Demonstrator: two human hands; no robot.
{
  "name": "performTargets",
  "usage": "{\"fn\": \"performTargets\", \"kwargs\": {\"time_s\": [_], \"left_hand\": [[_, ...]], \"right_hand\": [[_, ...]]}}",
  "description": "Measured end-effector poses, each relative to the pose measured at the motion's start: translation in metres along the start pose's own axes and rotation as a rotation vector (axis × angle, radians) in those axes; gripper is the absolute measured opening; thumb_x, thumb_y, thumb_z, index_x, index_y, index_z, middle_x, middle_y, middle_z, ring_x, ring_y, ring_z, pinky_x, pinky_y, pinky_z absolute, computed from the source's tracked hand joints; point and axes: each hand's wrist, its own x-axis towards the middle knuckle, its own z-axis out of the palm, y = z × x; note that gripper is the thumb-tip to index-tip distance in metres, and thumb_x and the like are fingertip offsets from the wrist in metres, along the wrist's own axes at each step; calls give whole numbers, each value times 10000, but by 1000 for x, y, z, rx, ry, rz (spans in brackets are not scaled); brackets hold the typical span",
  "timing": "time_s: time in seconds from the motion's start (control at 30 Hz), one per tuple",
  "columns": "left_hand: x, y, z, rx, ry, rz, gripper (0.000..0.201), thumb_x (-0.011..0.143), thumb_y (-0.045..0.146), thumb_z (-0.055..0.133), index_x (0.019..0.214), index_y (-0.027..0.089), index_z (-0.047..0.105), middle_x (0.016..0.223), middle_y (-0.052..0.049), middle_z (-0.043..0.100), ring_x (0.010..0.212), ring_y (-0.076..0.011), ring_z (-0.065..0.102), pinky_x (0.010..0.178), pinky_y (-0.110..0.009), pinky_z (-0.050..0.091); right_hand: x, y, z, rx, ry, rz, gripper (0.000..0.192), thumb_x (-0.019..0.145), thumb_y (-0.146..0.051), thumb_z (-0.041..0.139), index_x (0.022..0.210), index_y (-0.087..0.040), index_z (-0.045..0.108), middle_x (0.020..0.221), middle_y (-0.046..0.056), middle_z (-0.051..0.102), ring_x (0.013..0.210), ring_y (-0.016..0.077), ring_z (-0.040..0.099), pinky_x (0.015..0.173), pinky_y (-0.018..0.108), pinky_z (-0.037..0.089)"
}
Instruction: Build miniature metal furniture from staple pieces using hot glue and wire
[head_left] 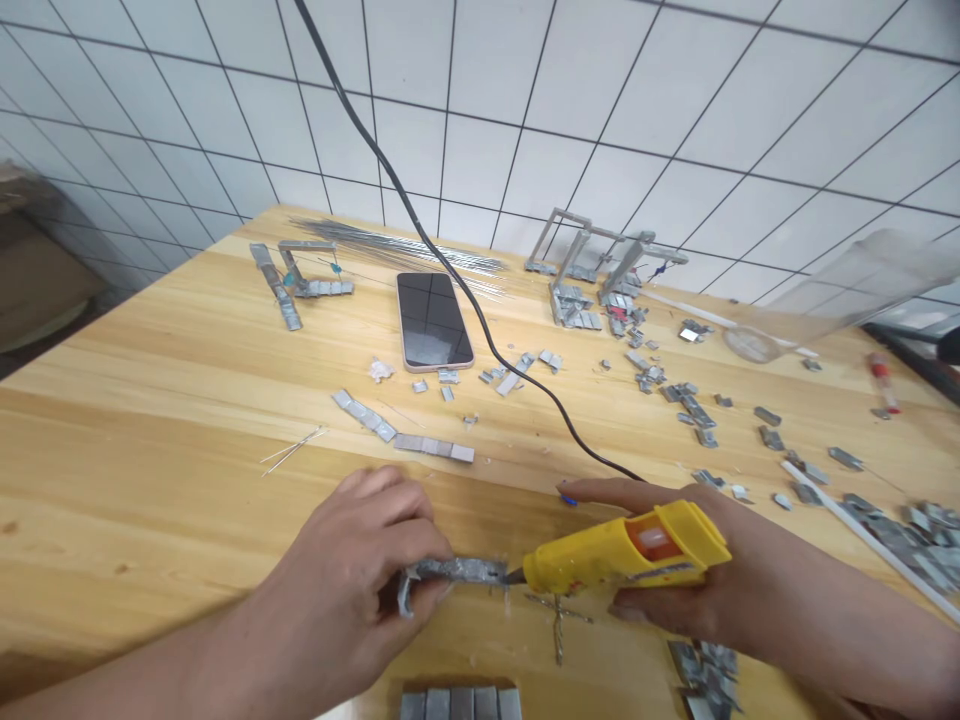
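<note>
My left hand point(352, 590) pinches a grey metal strip piece point(461, 572) just above the wooden table point(150, 440). My right hand point(675, 585) grips a yellow glue gun point(626, 555), and its dark nozzle touches the right end of that strip. The gun's black cord point(450, 270) runs up across the table and past a phone point(433, 320). A small wire cross point(559, 618) lies under the gun.
Loose grey metal clips point(690, 400) are scattered over the right half of the table. Metal frames point(592, 265) stand at the back; a smaller one point(300, 275) sits back left by thin wire rods point(397, 245). A clear plastic cup point(840, 295) lies far right.
</note>
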Motion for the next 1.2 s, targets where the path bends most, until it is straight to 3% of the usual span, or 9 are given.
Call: {"fn": "performTargets", "kwargs": {"time_s": [0.23,0.4,0.63,0.77,1.0,1.2], "left_hand": [[1,0,0,7,-7,0,156,832,81,548,818,208,638,753,1,567,740,-168,501,682,-326,357],[0,0,0,3,-9,1,144,828,83,553,804,206,626,760,1,572,743,-168,501,681,-324,357],[0,0,0,1,-12,12,147,839,89,550,836,211,633,765,2,577,745,-168,504,682,-325,354],[0,0,-1,-2,11,12,153,838,82,552,837,209,637,763,-3,578,744,-170,504,682,-325,357],[-2,-1,0,0,5,5,155,821,74,559,812,206,638,750,-3,572,741,-172,501,686,-330,359],[-2,-1,0,0,-2,10,156,828,78,551,821,207,638,752,-1,582,734,-171,500,679,-331,359]], "right_hand": [[1,-1,-8,48,-209,78,633,711,-265,684,1326,-328,550,861,-23,763,716,205,679,603,251,529],[2,-6,-11,37,-250,119,640,724,-268,657,1346,-327,520,853,-31,760,709,213,671,621,273,528],[-1,-1,-6,35,-236,100,623,727,-294,684,1329,-349,531,957,-21,762,848,241,695,732,303,549],[2,1,-4,74,-220,69,647,718,-279,694,1337,-347,518,897,-38,756,734,194,689,676,268,546],[1,-1,-15,165,-137,65,622,668,-264,704,1280,-291,591,1026,-12,758,813,233,718,688,257,570],[1,3,-11,145,-206,84,664,677,-266,692,1323,-321,550,1004,-25,764,843,242,715,657,251,564]]}}
